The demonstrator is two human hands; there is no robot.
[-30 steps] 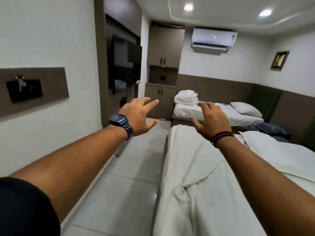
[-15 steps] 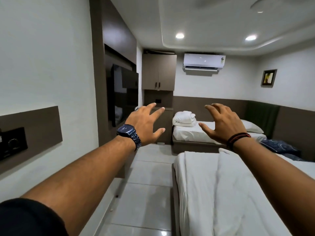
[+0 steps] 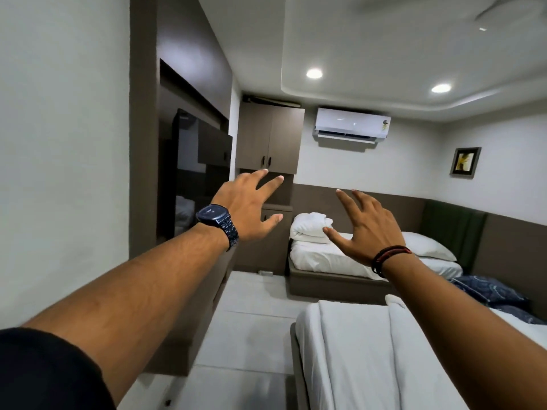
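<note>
Grip first: left hand (image 3: pixel 245 211) has fingers straight and spread, palm facing down and forward, holding nothing and touching nothing. right hand (image 3: pixel 370 229) is the same, fingers splayed, thumb pointing toward the left hand. Both are out in the air at full reach, roughly level, with a clear gap between them. There's a dark metal-link watch (image 3: pixel 214 218) on the left wrist and a red-black cord bracelet (image 3: pixel 387 255) on the right.

The likely work item is the white sheet (image 3: pixel 355 356) on the near bed (image 3: pixel 294 359). It lies below the hands and to the right, under the right forearm, well apart from both palms. Its long axis runs away from the camera, about parallel to the arms. The right hand is the nearer one; the left hangs over the tiled floor (image 3: pixel 251 321) in the aisle, so it has to cross right to reach.

The sheet is soft matte cotton with lengthwise creases and a raised fold along the middle. Judgement: it will bunch rather than slide.

Further out: far bed (image 3: pixel 325 258) set crosswise, carrying a puffy folded duvet (image 3: pixel 310 227) and a smooth white pillow (image 3: pixel 426 245). A brown laminate cabinet (image 3: pixel 269 140) sits in the corner
</note>
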